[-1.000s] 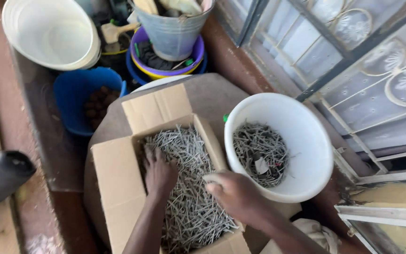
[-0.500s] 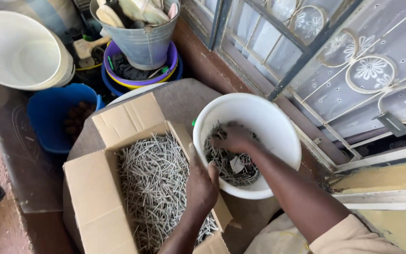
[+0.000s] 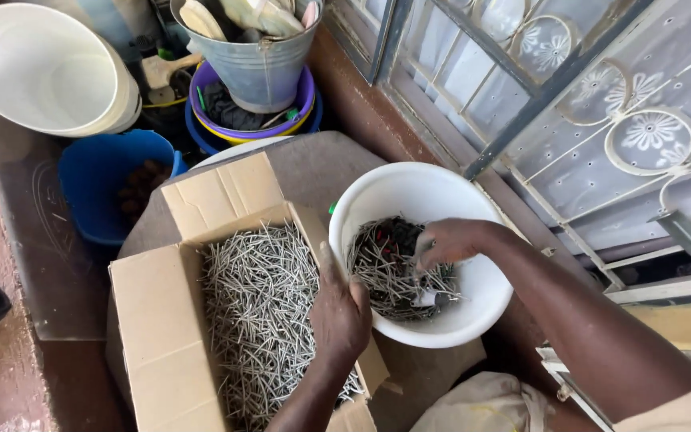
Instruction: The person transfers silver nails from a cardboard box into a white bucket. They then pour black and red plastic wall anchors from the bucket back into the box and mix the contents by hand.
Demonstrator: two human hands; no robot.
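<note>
1. While the window grille [image 3: 569, 88] fills the right side, the work sits on a round grey worktop [image 3: 313, 172] below it.
2. Cardboard box [image 3: 161, 320]: open, flaps out, filled with loose grey nails [image 3: 257, 296]. It stands just left of the white basin, touching it.
3. White basin [image 3: 457, 320]: upright on the worktop, holding a smaller, darker heap of nails [image 3: 385, 272] mixed with a few odd bits.
4. Background, well apart at the far edge: stacked white bowls [image 3: 41, 72], blue tub [image 3: 97, 184], metal bucket [image 3: 261, 72] set in purple and blue bowls.
5. Right hand [image 3: 449, 240]: down inside the basin, on top of the heap. Fingers curled narrow into the nails; can't tell how many they hold.
6. Left hand [image 3: 337, 312]: on the box wall where it meets the basin rim, thumb up along the rim. Fingers hidden over the edge, so grip state unclear; reads as bracing.
7. Step in hand, by my read: picking through the basin heap beside the box.
8. Next move calls for a firm pinch on a small bunch, lifting clear of the rim without snagging. Nails are sharp and tangled, so expect strays dropping.
</note>
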